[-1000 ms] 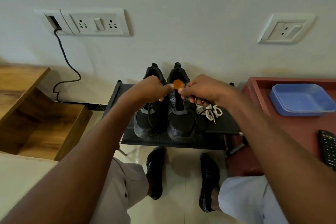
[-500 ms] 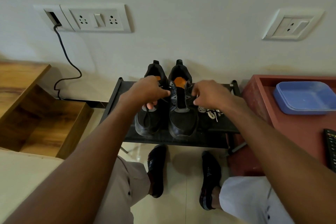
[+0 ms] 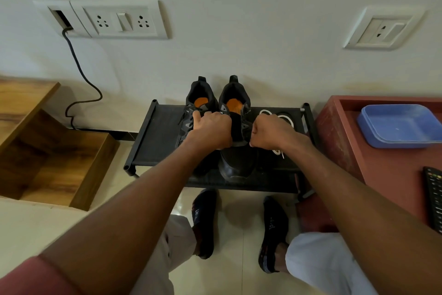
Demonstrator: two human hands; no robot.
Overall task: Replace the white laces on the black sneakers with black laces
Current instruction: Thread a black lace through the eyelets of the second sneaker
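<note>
Two black sneakers with orange insoles stand side by side on a low black rack (image 3: 157,141), toes toward me. The left sneaker (image 3: 199,96) carries a black lace. The right sneaker (image 3: 235,165) has its tongue bare. My left hand (image 3: 211,129) and my right hand (image 3: 271,130) are fists on either side of the right sneaker's tongue, each gripping what looks like a black lace end, though the lace itself is barely visible. The removed white laces (image 3: 278,117) lie loose on the rack behind my right hand.
A red-brown table (image 3: 392,168) to the right holds a blue tray (image 3: 401,124) and a remote (image 3: 434,199). A wooden unit (image 3: 47,151) stands to the left. A black cable (image 3: 81,84) hangs down the wall. My socked feet (image 3: 203,220) rest on the tiled floor.
My hands, close together above the right sneaker a second ago, have pulled apart and dropped to either side of its tongue. The white laces now show behind my right hand.
</note>
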